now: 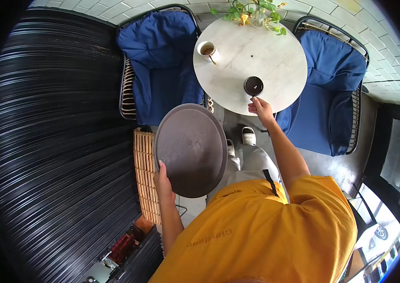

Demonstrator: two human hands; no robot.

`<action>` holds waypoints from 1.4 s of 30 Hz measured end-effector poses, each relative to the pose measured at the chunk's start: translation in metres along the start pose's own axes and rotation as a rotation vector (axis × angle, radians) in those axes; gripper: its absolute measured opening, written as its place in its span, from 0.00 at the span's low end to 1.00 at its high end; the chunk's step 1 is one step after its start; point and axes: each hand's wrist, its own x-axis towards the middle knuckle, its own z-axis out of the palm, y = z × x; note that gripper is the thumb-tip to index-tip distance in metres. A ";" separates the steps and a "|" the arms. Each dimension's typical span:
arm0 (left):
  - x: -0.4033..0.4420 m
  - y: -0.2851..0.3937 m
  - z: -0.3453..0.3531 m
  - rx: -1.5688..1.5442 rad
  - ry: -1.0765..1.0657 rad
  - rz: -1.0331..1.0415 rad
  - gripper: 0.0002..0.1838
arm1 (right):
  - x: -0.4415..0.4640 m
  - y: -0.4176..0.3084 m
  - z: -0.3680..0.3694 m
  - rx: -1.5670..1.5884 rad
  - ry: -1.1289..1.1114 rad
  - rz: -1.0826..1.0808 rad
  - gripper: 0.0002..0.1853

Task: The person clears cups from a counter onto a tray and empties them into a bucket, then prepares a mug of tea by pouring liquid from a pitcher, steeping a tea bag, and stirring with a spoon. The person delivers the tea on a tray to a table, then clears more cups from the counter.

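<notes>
Pale wall tiles (315,6) back a small seating corner, with black ridged panelling (63,118) along the left. Between two blue-cushioned armchairs, the left (164,89) and the right (322,104), stands a round table (280,61) with a light, veined top. At its far edge is a leafy plant (259,18); towards its left side stands a white cup (208,50) with a spoon, holding some brown liquid, and well apart from either hand.

Nearer the person, close to the table's front edge, is a dark cup (253,86) filled with dark liquid. Its handle projects straight back towards the person, in line with the reaching forearm. The right hand (262,109) pinches this handle between thumb and fingers, so that the cup's bowl lies directly beyond the grip. Whether its base touches the table or is raised cannot be told from above.

To the left and nearer the body is a dark tray (190,146), its broad face visible and its longer apparent axis running roughly from the person towards the table. The left hand (164,184) clasps its near left rim, thumb over the edge, the other fingers mostly hidden. Note the governing relation: the dark cup lies forward and to the right of the tray, clear of its rim, and the right hand is the nearer to it.
</notes>
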 end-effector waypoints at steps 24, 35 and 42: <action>-0.030 0.020 -0.074 -0.083 -0.592 0.193 0.27 | -0.182 0.044 0.021 0.244 -0.042 0.070 0.38; -0.025 -0.022 -0.081 0.107 -1.020 0.181 0.30 | -0.459 0.090 0.057 0.776 0.428 -0.287 0.28; -0.110 -0.072 -0.035 0.383 -1.517 0.065 0.37 | -0.612 0.149 0.045 0.888 0.820 -0.689 0.23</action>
